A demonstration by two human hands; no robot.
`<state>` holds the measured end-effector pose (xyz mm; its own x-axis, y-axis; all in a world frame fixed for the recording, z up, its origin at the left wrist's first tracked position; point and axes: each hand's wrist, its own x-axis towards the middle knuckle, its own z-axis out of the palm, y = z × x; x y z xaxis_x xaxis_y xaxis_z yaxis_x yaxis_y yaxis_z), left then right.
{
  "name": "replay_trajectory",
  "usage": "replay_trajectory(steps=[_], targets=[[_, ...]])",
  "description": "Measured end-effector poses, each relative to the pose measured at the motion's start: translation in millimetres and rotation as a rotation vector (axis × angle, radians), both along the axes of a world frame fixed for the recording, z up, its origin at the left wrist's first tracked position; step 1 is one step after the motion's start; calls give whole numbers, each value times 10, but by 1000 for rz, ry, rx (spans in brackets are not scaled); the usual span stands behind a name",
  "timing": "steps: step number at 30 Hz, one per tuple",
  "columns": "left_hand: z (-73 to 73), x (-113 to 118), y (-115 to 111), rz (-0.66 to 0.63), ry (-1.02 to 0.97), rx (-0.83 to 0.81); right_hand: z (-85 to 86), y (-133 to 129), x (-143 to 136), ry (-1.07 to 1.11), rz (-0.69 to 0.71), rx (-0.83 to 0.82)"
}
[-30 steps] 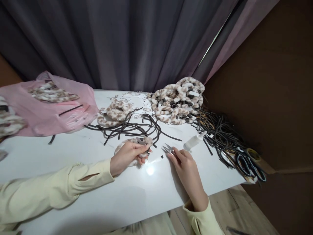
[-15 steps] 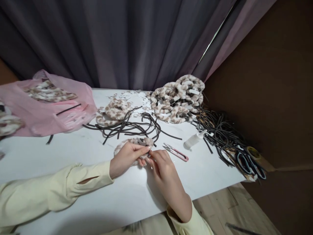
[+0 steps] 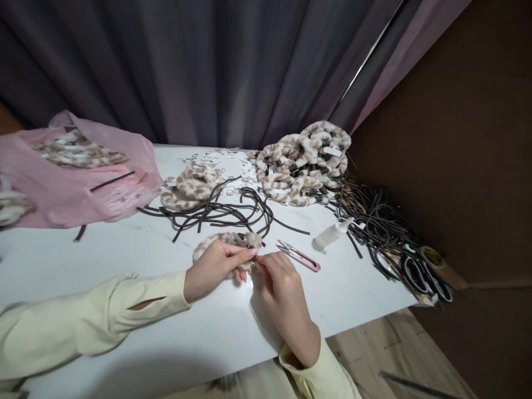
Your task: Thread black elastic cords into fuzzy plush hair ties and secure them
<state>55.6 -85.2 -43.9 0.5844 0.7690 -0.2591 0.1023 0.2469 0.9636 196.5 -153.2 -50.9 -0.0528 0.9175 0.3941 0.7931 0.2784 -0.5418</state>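
Between my hands, just above the table, is a fluffy white-and-brown spotted tube (image 3: pixel 208 242) with a dark end and a pale strip on it. My left hand (image 3: pixel 214 266) is closed round it, thumb pressed on top. My right hand (image 3: pixel 285 285) comes in from the right with thumb and forefinger pinched at the tube's near end, beside the left thumb. What lies in that pinch is hidden, perhaps something small and dark. Close to the right hand are pink-handled thread snips (image 3: pixel 305 259), and beyond them a small translucent bottle (image 3: pixel 330 236) lies tilted.
Loose dark cords (image 3: pixel 233 209) lie behind my hands. Spotted fluffy rings are heaped (image 3: pixel 299 172) at the back right, with a smaller pile (image 3: pixel 199 180) left of them. A pink plastic bag (image 3: pixel 143 152) stands left. Tangled cords (image 3: pixel 374 213) and dark-handled scissors (image 3: pixel 415 274) crowd the right edge.
My right hand has shifted slightly up, its fingers drawn closer together at the tube. The left hand keeps its grip. The whole view has tilted a little.
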Motion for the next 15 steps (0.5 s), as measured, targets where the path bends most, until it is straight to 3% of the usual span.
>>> replay_trajectory(steps=[7,9,13,15], targets=[[21,-1,17,42,16,-20,76,-10,103,70,-25,13],[29,6,22,45,32,-38,123,-29,316,107,-167,48],[44,22,26,69,52,-79,142,-42,991,25,-701,98],[49,29,31,87,52,-90,109,-14,1286,15,-807,12]])
